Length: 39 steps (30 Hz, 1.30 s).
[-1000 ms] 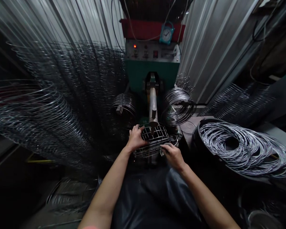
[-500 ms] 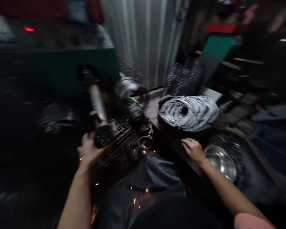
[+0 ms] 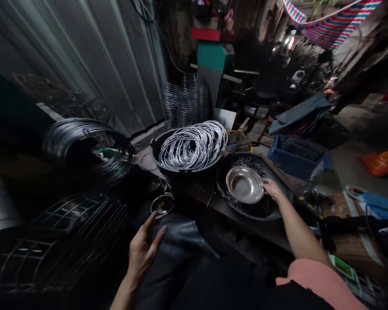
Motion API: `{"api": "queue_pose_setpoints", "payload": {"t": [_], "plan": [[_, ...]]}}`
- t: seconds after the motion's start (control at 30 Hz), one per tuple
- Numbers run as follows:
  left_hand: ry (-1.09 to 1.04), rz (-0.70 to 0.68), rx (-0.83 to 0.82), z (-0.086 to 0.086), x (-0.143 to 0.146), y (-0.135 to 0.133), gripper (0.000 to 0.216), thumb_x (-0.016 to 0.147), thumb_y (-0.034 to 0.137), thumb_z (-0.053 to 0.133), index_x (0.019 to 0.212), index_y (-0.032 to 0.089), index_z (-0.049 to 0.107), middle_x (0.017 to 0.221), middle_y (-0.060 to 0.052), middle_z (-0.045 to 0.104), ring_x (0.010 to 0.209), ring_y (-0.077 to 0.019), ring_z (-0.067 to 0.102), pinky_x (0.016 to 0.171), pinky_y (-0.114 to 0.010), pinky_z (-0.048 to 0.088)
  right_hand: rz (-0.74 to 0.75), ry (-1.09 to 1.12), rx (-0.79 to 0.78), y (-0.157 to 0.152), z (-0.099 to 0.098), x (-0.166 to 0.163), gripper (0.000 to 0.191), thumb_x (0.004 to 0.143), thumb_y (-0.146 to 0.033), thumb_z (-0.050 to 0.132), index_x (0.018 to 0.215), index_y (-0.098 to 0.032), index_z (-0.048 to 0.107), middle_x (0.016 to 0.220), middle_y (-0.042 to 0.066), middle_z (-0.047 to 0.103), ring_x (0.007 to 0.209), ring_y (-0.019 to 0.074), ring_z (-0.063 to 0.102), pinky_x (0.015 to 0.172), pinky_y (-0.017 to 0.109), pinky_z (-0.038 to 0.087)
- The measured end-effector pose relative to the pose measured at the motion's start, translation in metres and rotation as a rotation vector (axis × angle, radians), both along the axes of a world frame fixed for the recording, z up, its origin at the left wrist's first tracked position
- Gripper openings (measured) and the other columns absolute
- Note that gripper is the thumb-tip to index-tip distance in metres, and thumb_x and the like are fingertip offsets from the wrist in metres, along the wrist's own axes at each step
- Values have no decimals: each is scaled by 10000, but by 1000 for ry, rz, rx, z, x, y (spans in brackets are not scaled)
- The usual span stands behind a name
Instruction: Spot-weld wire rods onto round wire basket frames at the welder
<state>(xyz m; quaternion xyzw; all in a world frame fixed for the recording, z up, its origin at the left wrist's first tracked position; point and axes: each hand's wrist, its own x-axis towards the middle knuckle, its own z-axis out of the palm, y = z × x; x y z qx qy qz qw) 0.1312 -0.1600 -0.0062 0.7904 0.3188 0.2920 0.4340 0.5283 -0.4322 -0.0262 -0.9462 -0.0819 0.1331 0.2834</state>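
Note:
My right hand (image 3: 272,189) has its fingers closed on the near right rim of a shiny metal bowl (image 3: 245,185). The bowl sits over a wide black pan (image 3: 224,165) that contains thin dark wire pieces. My left hand (image 3: 141,252) is raised above my dark apron (image 3: 177,234), thumb and forefinger spread, nothing between them. Just past its fingertips is a small round metal cup (image 3: 162,204). Wire rings (image 3: 194,146) are heaped in a black basin (image 3: 155,148) farther back.
At left are a large wire coil (image 3: 84,129) and dark wire racks (image 3: 51,245). Stacked wire rings (image 3: 184,101) stand against the corrugated metal wall (image 3: 93,56). A blue crate (image 3: 280,157) and cardboard (image 3: 336,206) lie to the right.
The view has swung to the right. My right hand has reached the metal bowl and gripped its rim. My left hand has left the wire racks and is in front of my apron. The sparks are gone.

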Motion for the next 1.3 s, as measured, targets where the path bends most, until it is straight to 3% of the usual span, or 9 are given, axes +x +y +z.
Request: {"api": "queue_pose_setpoints", "payload": {"t": [0.1,0.2,0.4,0.5,0.63,0.8,0.9,1.1,1.3], "plan": [[-11,-161,-363,14,49,-18,641,747,511,609,1293,217,449,1088,-82,629,1013,-239,604,902,-371,476,63,-28,135,11,25,-3,402,794,-200,510,1184,-125,574,927,96,693,734,174,638,566,232,501],[-16,-284,-649,25,92,-39,755,748,572,552,1377,223,322,1209,-107,561,1004,-247,598,776,-354,532,329,-9,357,36,41,-26,372,776,-210,549,1138,-155,613,1012,78,683,874,195,634,735,289,520],[13,-323,-1030,22,119,-62,873,650,615,572,1399,309,243,1200,-102,556,859,-266,629,499,-317,532,642,130,479,53,28,-67,356,773,-205,562,1117,-145,631,1099,72,663,1047,221,589,963,397,426],[-6,-313,-1044,12,118,-65,836,692,600,541,1408,344,195,1222,-75,546,889,-253,622,551,-339,544,645,139,459,35,19,-60,385,768,-245,587,1138,-146,621,1131,79,647,1074,229,573,989,404,400],[119,-264,-817,-4,128,-74,682,693,388,629,1319,222,416,1188,-91,582,1002,-249,587,744,-317,519,768,315,359,2,14,-32,517,800,-323,562,1289,-164,502,1178,76,617,1073,209,569,972,383,410],[50,-202,-955,-19,124,-76,598,644,313,655,1213,179,529,1018,-72,668,911,-245,633,741,-315,510,855,184,-378,-48,-10,4,966,501,-166,785,1374,-93,378,1337,214,456,1244,344,398,1032,470,295],[11,-42,-1075,-28,106,-65,597,588,269,709,1159,172,563,825,-43,691,767,-229,660,666,-297,514,1007,-48,-627,-57,-30,8,929,491,-127,781,1346,-92,419,1324,235,453,1267,367,344,1046,506,215],[10,210,-1102,-49,63,-42,510,646,161,664,1144,183,554,760,-27,690,648,-197,664,551,-254,503,1096,-271,-525,-28,-46,13,453,792,-287,600,1196,-88,555,1011,180,632,1035,290,532,979,465,276],[-45,287,-1087,-34,58,-39,486,720,165,631,1194,201,534,860,-37,702,721,-184,676,612,-244,519,899,48,-333,-34,-53,27,946,621,-291,735,1417,-133,248,1239,177,551,1127,286,515,984,396,322]]}}
